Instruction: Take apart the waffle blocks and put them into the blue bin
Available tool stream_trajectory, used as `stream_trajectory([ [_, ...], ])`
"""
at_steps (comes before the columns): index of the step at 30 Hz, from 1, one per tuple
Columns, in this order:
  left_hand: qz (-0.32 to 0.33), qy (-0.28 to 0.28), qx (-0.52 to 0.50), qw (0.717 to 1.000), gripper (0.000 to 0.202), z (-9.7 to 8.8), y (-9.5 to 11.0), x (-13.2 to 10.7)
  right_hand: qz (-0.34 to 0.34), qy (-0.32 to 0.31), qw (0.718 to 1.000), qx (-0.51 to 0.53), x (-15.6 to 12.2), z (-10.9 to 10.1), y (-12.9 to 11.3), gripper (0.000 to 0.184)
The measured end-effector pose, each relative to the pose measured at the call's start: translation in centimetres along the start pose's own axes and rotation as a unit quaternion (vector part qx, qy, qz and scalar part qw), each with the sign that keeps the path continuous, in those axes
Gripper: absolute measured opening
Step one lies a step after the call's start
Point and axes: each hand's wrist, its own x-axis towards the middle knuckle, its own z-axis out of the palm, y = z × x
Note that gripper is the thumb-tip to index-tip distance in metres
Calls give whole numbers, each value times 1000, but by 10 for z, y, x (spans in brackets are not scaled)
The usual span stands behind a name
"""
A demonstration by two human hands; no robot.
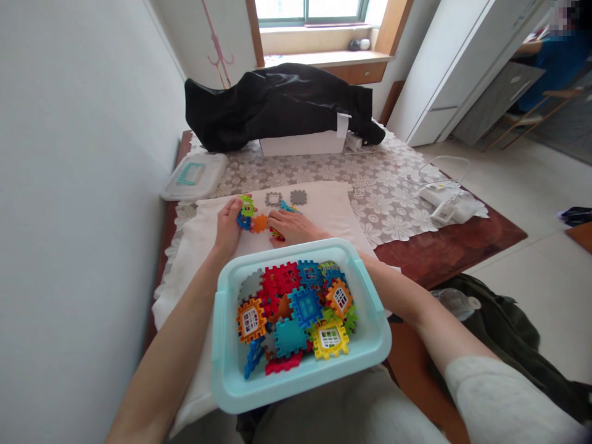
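My left hand [227, 227] grips a lime-green interlocking tile [247, 205] with a blue interlocking tile [244, 222] just below it. An orange tile [259, 223] sits between my two hands, beside the blue one; whether they are joined is unclear. My right hand [296, 227] is closed over a red interlocking tile [277, 234], most of which its fingers hide. Behind those fingers a light-blue piece [287, 208] shows. Two grey tiles, one with a white window insert [273, 198] and one plain [298, 197], lie farther back on the white cloth [324, 203].
Close to my body, a pale turquoise bin [300, 394] holds many colourful notched tiles, between my forearms. A clear lid [197, 176] lies at the table's left. Black fabric [282, 105] covers something at the back. A white device with a cable [446, 206] sits at right.
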Motion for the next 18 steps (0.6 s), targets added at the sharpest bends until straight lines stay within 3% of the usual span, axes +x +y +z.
stream_trajectory([
  [2,70,9,95,993,31,1,-5,-3,8,-13,1000,2,1,-1,-2,30],
  [4,118,-18,215,969,40,1,-9,-4,16,-14,1000,3,2,-2,-2,32],
  [8,183,-99,415,886,48,-4,-13,-1,42,1,999,-8,2,-1,-1,30],
  [14,196,-134,492,838,51,-9,-23,5,77,17,997,-11,-2,-7,0,23],
  [18,213,-171,529,804,48,-8,-24,2,103,64,992,22,-6,-11,3,17],
])
